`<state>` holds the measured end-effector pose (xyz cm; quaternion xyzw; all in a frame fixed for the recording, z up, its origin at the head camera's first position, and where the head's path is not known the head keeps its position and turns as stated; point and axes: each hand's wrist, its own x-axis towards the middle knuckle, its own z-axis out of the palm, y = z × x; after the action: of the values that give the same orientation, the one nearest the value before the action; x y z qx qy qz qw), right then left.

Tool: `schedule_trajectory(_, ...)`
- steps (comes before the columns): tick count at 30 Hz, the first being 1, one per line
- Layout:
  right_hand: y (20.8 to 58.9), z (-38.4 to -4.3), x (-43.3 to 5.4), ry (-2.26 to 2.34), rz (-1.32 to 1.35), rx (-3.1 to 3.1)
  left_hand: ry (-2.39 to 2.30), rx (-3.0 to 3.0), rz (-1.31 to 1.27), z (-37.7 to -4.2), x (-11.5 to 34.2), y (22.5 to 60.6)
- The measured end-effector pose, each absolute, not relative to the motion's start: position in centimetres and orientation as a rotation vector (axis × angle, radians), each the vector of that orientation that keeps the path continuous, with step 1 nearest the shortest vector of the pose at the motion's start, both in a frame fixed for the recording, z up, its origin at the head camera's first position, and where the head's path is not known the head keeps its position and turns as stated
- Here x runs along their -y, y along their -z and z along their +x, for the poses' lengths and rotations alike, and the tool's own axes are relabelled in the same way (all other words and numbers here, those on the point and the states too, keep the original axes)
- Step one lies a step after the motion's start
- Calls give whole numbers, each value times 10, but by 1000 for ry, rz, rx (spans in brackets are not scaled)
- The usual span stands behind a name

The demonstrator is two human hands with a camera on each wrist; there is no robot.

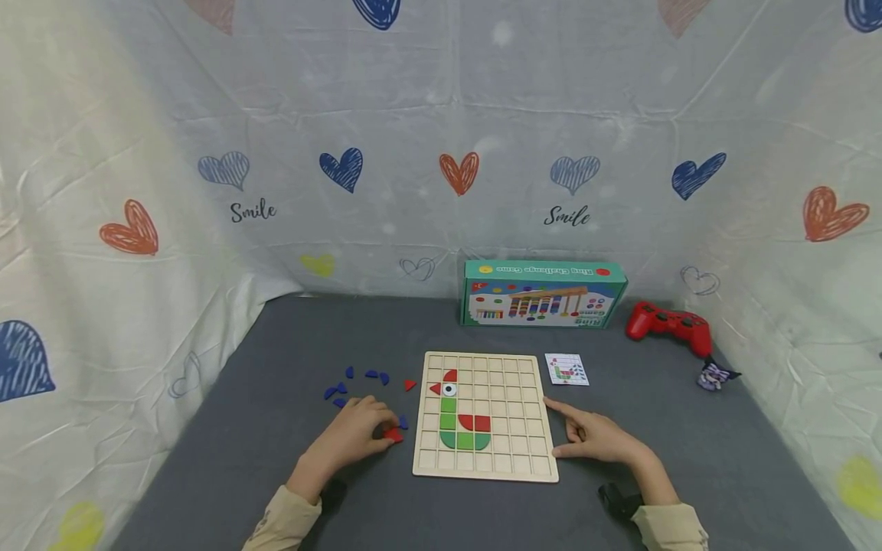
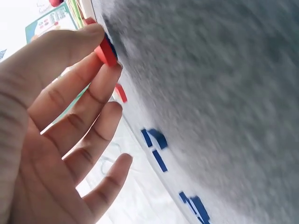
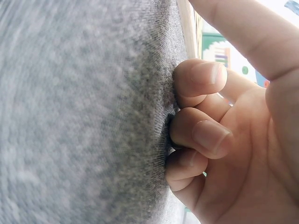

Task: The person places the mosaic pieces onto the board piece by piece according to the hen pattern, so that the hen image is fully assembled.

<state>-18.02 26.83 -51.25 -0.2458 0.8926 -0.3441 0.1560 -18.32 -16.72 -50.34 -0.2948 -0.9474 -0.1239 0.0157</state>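
Observation:
A wooden grid board [image 1: 510,459] lies on the dark cloth. Red, green and white pieces on it form a bird-like figure with an eye piece [image 1: 449,389]. Left of the board, my left hand [image 1: 360,430] pinches a red piece [image 2: 108,52] between thumb and fingertips, close to the cloth. Its full outline is partly hidden by the fingers. A blue piece [image 1: 403,422] lies just beyond those fingertips. My right hand [image 1: 596,438] touches the board's right edge with extended index finger and thumb, while its other fingers [image 3: 201,133] curl inward on the cloth.
Several loose blue pieces [image 1: 372,374] and a red triangle [image 1: 409,385] lie left of the board. A pattern card [image 1: 567,370] sits to its right. Behind stand a green game box [image 1: 544,294], a red game controller [image 1: 668,325] and a small dark trinket [image 1: 715,376].

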Motion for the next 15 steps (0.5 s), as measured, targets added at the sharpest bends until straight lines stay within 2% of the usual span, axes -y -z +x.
schedule_trajectory(15, 511, -179, -268, 1039, -695, -2523, 379, 2817, -935, -188, 130, 503)
